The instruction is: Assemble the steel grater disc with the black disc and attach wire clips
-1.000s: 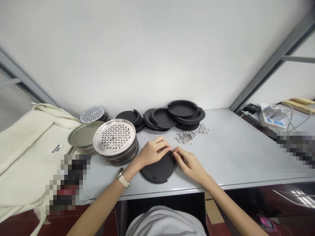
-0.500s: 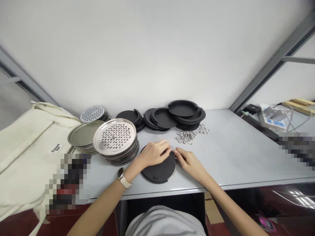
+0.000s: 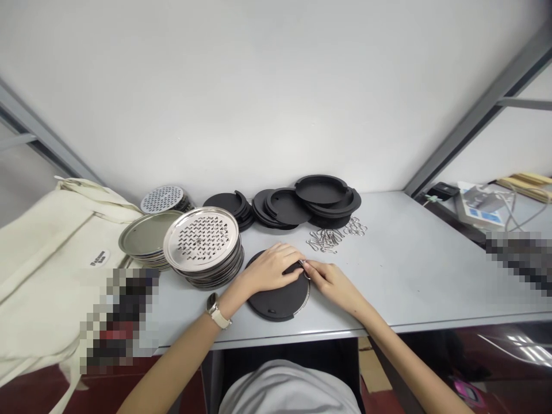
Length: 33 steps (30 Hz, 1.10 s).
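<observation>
Although I cannot tell whether the curved left hand [image 3: 273, 267] grips anything, it rests on the matte black disc [image 3: 280, 299], which lies flat on the smooth grey table [image 3: 388, 276]. I see the right hand [image 3: 330, 280] pinching a small shiny metal piece [image 3: 307, 275] at the disc's rim, with bent wire hooks [image 3: 324, 239] heaped loosely beyond.

At two o'clock on the black disc [image 3: 280, 302], the left hand [image 3: 273, 269] now reaches farther and a metal ring [image 3: 307, 277] has emerged.
</observation>
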Each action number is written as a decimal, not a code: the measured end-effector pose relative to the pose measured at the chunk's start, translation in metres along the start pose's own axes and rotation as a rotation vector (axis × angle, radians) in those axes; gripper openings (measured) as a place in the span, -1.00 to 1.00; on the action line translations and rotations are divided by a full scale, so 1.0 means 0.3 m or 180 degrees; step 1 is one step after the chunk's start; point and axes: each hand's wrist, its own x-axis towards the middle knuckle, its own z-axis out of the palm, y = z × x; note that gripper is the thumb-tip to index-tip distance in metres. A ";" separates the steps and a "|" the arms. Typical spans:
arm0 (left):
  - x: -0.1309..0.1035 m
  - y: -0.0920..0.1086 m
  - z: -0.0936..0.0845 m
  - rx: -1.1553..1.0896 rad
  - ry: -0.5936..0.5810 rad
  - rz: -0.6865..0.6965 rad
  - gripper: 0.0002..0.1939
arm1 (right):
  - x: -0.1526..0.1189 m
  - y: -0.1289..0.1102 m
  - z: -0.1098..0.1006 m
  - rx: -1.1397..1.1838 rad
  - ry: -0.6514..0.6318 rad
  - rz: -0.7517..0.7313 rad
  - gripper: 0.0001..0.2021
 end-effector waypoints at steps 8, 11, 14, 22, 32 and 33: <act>0.003 -0.013 0.003 -0.0150 -0.0027 0.0094 -0.80 | -0.003 0.004 -0.002 -0.0127 -0.0036 0.0006 -0.56; 0.002 -0.014 0.004 -0.0158 0.0006 0.0095 -0.79 | -0.005 0.002 0.007 -0.0350 0.0029 0.0015 -0.55; 0.002 -0.012 0.003 -0.0157 0.0035 0.0080 -0.81 | -0.006 -0.001 0.011 -0.0430 0.0036 0.0035 -0.56; 0.001 -0.019 -0.002 -0.0193 -0.0097 0.0127 -0.84 | -0.009 -0.002 -0.004 -0.0209 -0.0095 0.0057 -0.56; -0.005 -0.010 -0.008 -0.0155 -0.0135 0.0198 -0.77 | -0.013 -0.003 0.025 -0.0855 -0.0060 0.0064 -0.55; -0.005 -0.008 -0.010 -0.0136 -0.0154 0.0190 -0.77 | -0.014 -0.002 0.026 -0.0869 -0.0058 0.0057 -0.55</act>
